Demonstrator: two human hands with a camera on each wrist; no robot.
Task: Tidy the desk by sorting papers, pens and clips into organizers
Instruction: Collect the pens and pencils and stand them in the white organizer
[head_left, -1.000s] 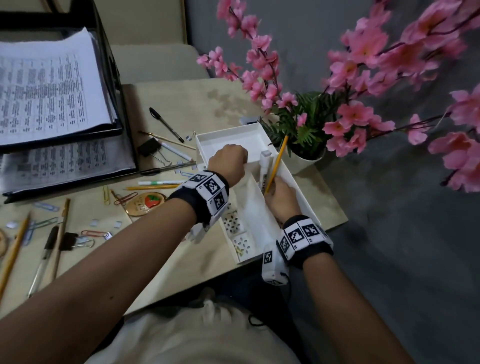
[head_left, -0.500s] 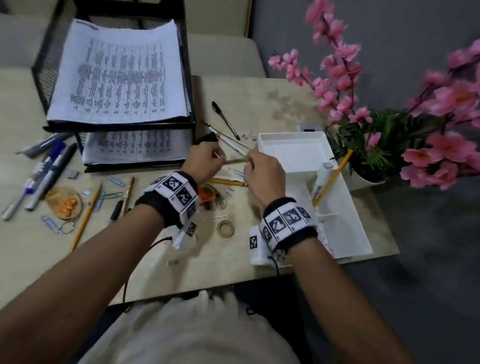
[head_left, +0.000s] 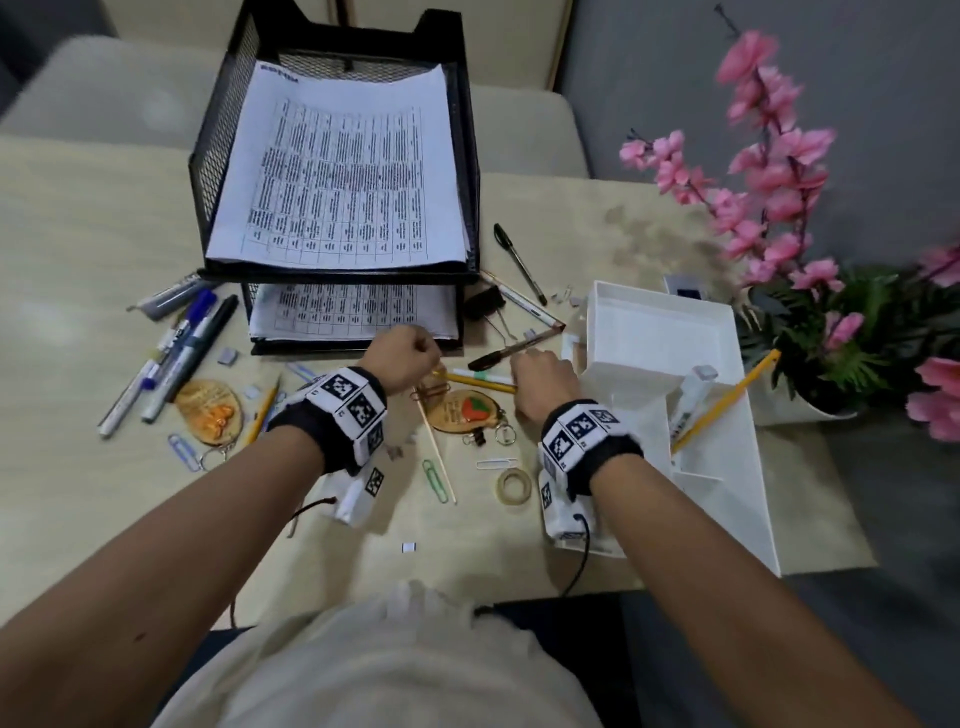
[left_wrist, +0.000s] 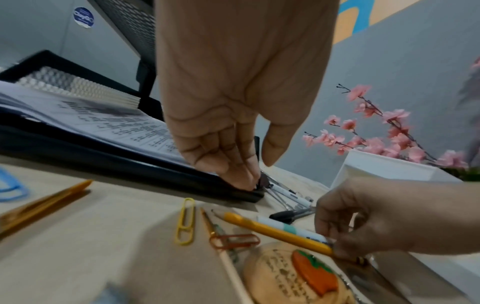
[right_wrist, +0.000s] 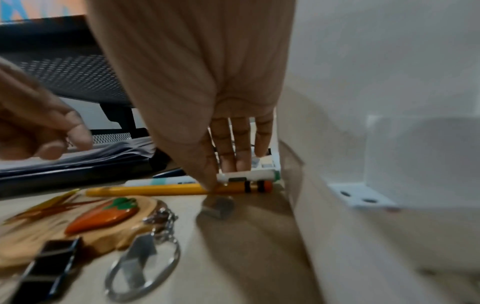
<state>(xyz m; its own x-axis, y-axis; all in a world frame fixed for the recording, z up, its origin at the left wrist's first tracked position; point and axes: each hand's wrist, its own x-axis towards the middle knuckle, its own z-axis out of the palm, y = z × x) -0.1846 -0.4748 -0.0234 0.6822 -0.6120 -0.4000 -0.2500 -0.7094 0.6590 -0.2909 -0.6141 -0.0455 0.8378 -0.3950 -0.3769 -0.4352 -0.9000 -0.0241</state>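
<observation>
A yellow pencil (head_left: 480, 383) lies on the desk beside a white pen with a green band (head_left: 480, 375). My right hand (head_left: 524, 375) pinches their right ends, thumb on the pencil (right_wrist: 166, 190) and fingers behind the pen (right_wrist: 246, 175). My left hand (head_left: 415, 353) hovers by the front of the black mesh paper tray (head_left: 208, 156), fingers (left_wrist: 241, 164) pointing down and holding nothing. Printed papers (head_left: 337, 171) fill both tray levels. The white organizer (head_left: 675, 332) stands just right of my right hand, with a pencil (head_left: 727, 400) and a white marker (head_left: 688, 400) inside.
Markers (head_left: 176, 343) lie at the left. Two wooden keychains (head_left: 467, 410) (head_left: 208, 410), paper clips (head_left: 435, 480), a tape roll (head_left: 513, 486), a black pen (head_left: 519, 262) and a binder clip (head_left: 483, 304) are scattered about. A pink flower plant (head_left: 831, 338) stands behind the organizer.
Both hands left the white organizer and moved left to the middle of the desk. My right hand has taken hold of the yellow pencil and white pen.
</observation>
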